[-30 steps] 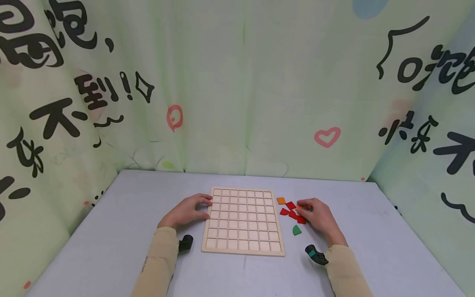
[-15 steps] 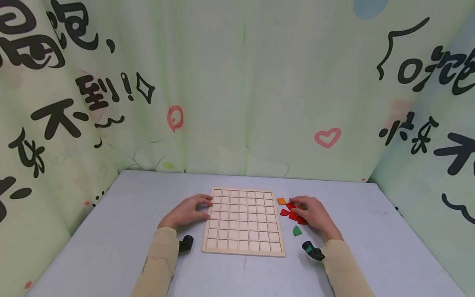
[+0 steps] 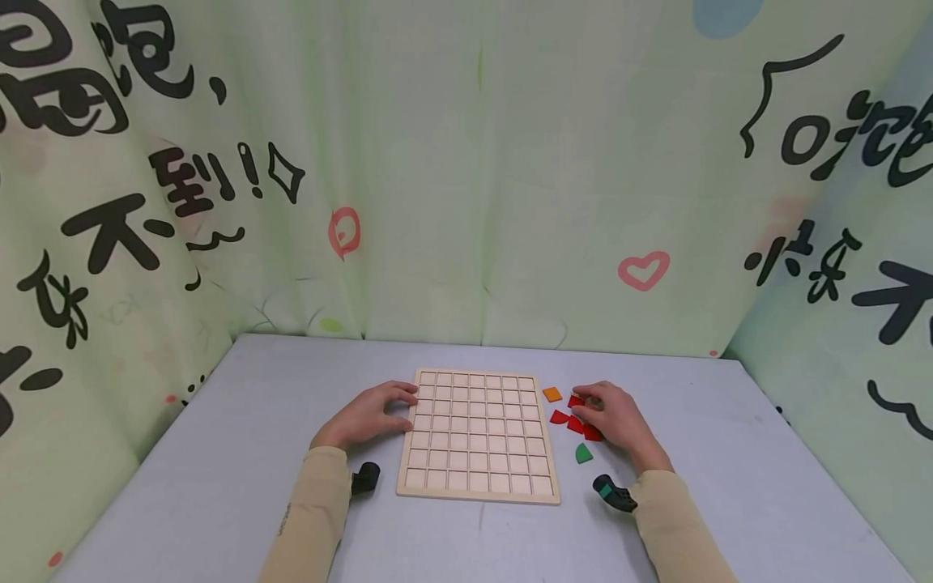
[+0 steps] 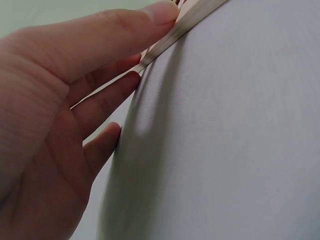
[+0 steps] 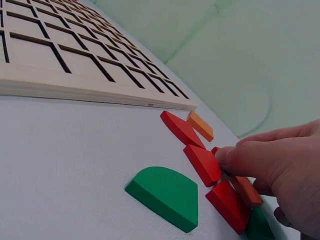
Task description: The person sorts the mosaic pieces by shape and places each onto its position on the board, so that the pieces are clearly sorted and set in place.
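My left hand [image 3: 370, 414] rests at the left edge of a wooden grid board [image 3: 478, 464]. In the left wrist view its thumb [image 4: 162, 12] touches the board's edge, the other fingers spread loosely below. My right hand [image 3: 614, 414] is over a small cluster of flat coloured pieces right of the board. Thumb and fingertips pinch a red piece [image 3: 576, 401], mostly hidden behind the thumb in the right wrist view. Nearby lie several other red pieces [image 5: 202, 165], an orange piece [image 5: 200, 126] and a green rounded piece [image 5: 165, 197]. Another orange piece [image 5: 246, 190] sits under the hand.
A second green piece [image 5: 259, 227] lies partly hidden beside the red ones. White cloth covers the table [image 3: 240, 486]. A printed pale green curtain [image 3: 481, 202] closes off the back and both sides. Dark wrist devices [image 3: 615, 494] hang below the sleeves.
The right hand moved left from an orange piece to a red one, which shifted slightly right. The nearby orange piece turned a little. The left hand stayed at the board's edge.
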The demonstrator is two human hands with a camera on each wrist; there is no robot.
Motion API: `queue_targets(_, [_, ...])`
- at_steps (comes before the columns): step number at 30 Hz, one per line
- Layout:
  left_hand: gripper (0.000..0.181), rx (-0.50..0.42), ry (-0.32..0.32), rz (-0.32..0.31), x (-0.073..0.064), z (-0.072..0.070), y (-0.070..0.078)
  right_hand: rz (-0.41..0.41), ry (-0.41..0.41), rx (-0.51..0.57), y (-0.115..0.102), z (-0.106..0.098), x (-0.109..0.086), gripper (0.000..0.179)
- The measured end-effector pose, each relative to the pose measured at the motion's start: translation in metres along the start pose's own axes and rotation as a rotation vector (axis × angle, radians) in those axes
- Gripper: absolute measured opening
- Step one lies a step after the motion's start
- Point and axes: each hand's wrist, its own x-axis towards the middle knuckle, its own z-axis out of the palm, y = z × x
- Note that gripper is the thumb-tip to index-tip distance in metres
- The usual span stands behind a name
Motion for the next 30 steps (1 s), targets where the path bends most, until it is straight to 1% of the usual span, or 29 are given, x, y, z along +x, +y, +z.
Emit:
queue_targets(3, [0.036, -0.002, 0.000, -0.007, 0.000, 0.000, 0.001, -0.020, 0.000, -0.011, -0.001, 0.000, 0.000, 0.036])
queue_targets(11, [0.035, -0.005, 0.000, -0.006, -0.001, 0.001, 0.000, -0.035, 0.005, -0.029, -0.003, 0.002, 0.000, 0.034])
queue_targets(15, [0.035, 0.005, 0.002, -0.005, -0.001, 0.001, 0.000, -0.034, 0.011, -0.011, -0.005, 0.002, 0.001, 0.034])
queue_targets(22, [0.035, 0.009, 0.002, -0.036, 0.000, 0.001, 0.001, -0.036, 0.044, 0.043, -0.013, -0.001, 0.002, 0.037])
queue_targets(24, [0.035, 0.017, 0.005, -0.027, 0.000, 0.001, 0.001, -0.054, 0.049, 0.062, -0.018, -0.003, 0.003, 0.036])
queue_targets(30, [0.035, 0.014, 0.000, -0.017, -0.001, 0.000, 0.001, -0.142, 0.047, 0.096, -0.034, -0.002, 0.008, 0.035])
